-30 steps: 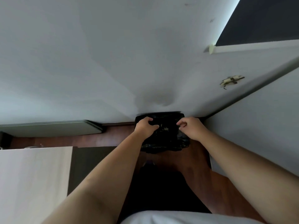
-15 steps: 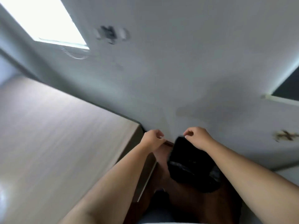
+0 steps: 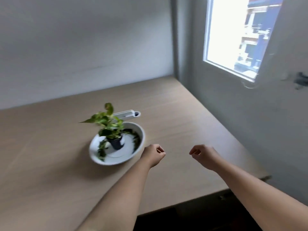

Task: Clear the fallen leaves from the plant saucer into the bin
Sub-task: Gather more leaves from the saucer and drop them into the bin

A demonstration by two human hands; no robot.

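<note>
A white saucer point(image 3: 101, 161) sits on the wooden table point(image 3: 183, 114), holding a small dark pot point(image 3: 116, 143) with a green leafy plant point(image 3: 106, 120). Dark fallen leaves point(image 3: 136, 140) lie along the saucer's right inner rim, and more fallen leaves point(image 3: 101, 151) lie at its left front. My left hand point(image 3: 154, 155) hovers just right of the saucer's edge, fingers loosely curled, holding nothing. My right hand point(image 3: 202, 155) hangs further right above the table, also curled and empty. The bin is out of view.
A white elongated object point(image 3: 127, 113) lies behind the saucer. The table's right edge runs along a grey wall with a bright window point(image 3: 238, 35). Its front edge point(image 3: 191, 200) drops to a dark gap below my right arm.
The view has swung from the black bin on the floor up to the table with the plant. Both hands left the bin and now hover over the table beside the saucer.
</note>
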